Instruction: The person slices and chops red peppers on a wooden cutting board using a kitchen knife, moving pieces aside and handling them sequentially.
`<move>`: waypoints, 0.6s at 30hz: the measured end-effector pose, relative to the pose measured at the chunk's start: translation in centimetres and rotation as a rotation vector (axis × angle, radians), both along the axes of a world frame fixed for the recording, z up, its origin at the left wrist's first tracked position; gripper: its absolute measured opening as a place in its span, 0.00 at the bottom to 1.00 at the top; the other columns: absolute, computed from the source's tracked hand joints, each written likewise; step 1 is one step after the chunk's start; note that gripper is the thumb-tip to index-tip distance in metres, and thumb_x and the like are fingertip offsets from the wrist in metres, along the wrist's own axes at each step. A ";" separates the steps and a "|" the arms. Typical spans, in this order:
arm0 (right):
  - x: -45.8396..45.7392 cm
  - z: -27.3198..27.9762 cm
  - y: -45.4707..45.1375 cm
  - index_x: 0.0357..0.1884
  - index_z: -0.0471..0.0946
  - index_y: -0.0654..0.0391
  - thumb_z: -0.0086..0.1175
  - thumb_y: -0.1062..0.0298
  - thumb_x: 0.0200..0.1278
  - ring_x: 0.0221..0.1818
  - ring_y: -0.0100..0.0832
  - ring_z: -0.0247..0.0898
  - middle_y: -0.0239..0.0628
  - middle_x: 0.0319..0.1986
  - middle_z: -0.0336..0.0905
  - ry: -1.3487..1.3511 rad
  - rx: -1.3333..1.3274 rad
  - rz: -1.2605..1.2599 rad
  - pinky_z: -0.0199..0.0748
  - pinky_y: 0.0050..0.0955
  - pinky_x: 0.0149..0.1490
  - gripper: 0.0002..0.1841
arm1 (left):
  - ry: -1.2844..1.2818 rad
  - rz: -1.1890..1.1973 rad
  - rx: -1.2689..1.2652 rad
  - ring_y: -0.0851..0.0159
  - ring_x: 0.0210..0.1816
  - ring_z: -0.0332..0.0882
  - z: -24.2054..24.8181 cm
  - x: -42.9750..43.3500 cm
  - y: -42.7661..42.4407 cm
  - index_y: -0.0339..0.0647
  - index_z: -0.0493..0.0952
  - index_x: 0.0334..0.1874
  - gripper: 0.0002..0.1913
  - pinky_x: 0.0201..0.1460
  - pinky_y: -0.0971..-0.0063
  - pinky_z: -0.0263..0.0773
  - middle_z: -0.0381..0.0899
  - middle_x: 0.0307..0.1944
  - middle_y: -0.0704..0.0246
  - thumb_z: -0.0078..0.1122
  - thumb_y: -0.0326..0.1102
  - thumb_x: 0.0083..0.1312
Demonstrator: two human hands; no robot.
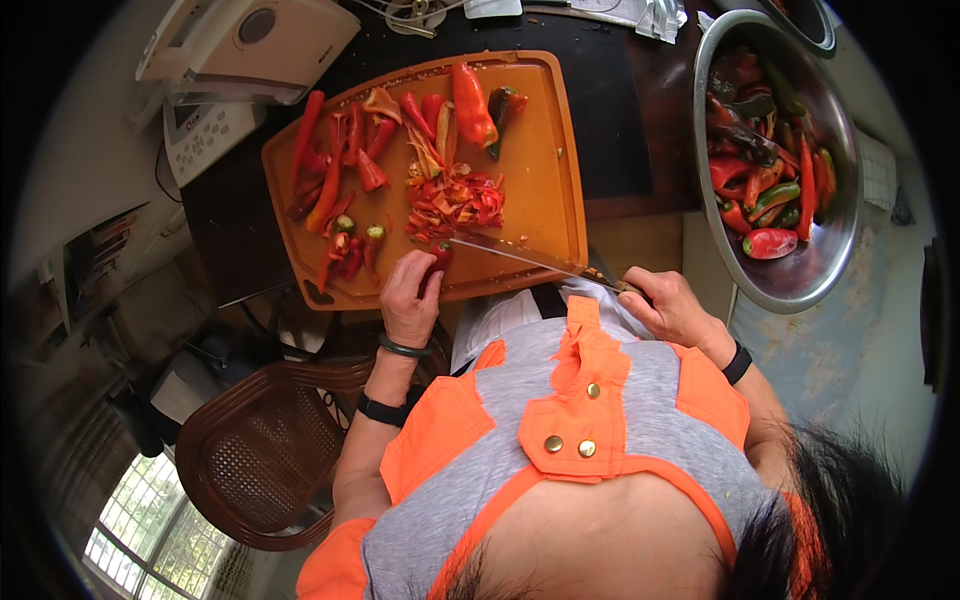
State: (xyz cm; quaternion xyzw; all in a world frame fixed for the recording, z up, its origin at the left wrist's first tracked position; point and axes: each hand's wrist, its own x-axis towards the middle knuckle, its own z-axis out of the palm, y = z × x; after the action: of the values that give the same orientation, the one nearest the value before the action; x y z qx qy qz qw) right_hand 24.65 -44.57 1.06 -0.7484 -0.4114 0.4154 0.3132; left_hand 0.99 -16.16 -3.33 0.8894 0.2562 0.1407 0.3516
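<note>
My left hand [409,294] pinches a red pepper piece [442,253] at the near edge of an orange cutting board [532,187]. In my right hand [672,301] is the handle of a kitchen knife [529,255]. Its blade slants across the board, the tip close to the pinched piece. Just beyond the blade lies a heap of chopped red pepper [456,202]. Larger red pepper pieces [330,176] spread over the board's left side. Farther back rest a whole-looking red pepper [472,105] and a dark green-red one [507,112].
To the right stands a steel bowl [814,281] holding several red and green peppers. A white appliance [262,37] and a keypad device [206,139] sit at the back left of the dark table [607,142]. A cane-backed wooden chair [262,450] stands at my left.
</note>
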 end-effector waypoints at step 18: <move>-0.5 1.4 3.0 0.29 0.68 0.60 0.56 0.54 0.65 0.27 0.52 0.73 0.46 0.22 0.75 -0.141 -0.083 0.211 0.71 0.44 0.31 0.18 | -0.061 0.066 0.018 0.50 0.44 0.81 -1.2 0.0 -1.5 0.36 0.79 0.45 0.16 0.46 0.65 0.77 0.81 0.43 0.58 0.65 0.21 0.52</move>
State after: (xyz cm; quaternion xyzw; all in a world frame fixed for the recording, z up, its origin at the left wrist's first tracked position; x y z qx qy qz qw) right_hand 24.14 -41.53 2.42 -0.7407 -0.4912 0.4090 0.2068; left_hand 1.01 -17.63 -4.54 0.8788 0.2733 0.1818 0.3465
